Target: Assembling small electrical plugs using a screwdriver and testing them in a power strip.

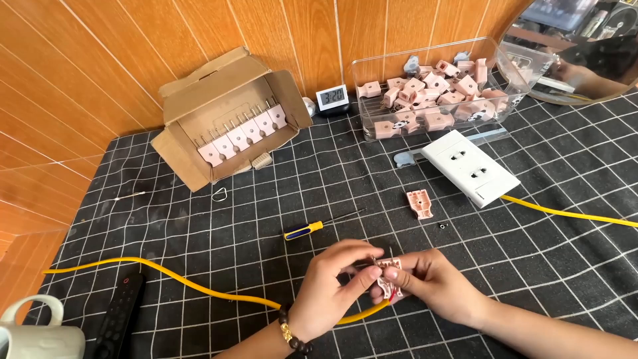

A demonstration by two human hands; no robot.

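- A black grid mat (518,266) covers the table.
- A cardboard box (226,116) and a clear bin (432,66) hold pink plug parts.
- A white socket (469,166) lies near a pink half-shell (419,203).
- Left hand (329,289) and right hand (435,286) pinch a pink plug (387,272) on the yellow cable (166,274), low at centre.
- A screwdriver (312,228) lies just above them.
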